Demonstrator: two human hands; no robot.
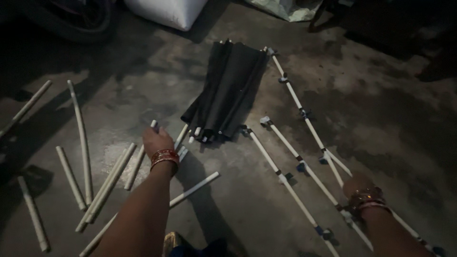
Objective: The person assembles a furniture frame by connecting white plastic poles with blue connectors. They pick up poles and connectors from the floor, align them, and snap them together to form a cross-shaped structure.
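Note:
My left hand (156, 139) reaches forward over the concrete floor and closes around the end of a short white tube (141, 157). Several more white tubes (107, 183) lie loose around it on the left. My right hand (358, 184) rests on a long white pole with dark connectors (312, 128), fingers hidden behind the wrist bangles. Two similar jointed poles (285, 176) lie beside it. A folded bundle of black fabric (228, 90) with white tube ends lies between my hands, farther away.
A white sack (166, 12) and a dark tyre (71, 19) sit at the far edge. A long tube (81, 138) and another (26, 107) lie at far left. The light is dim.

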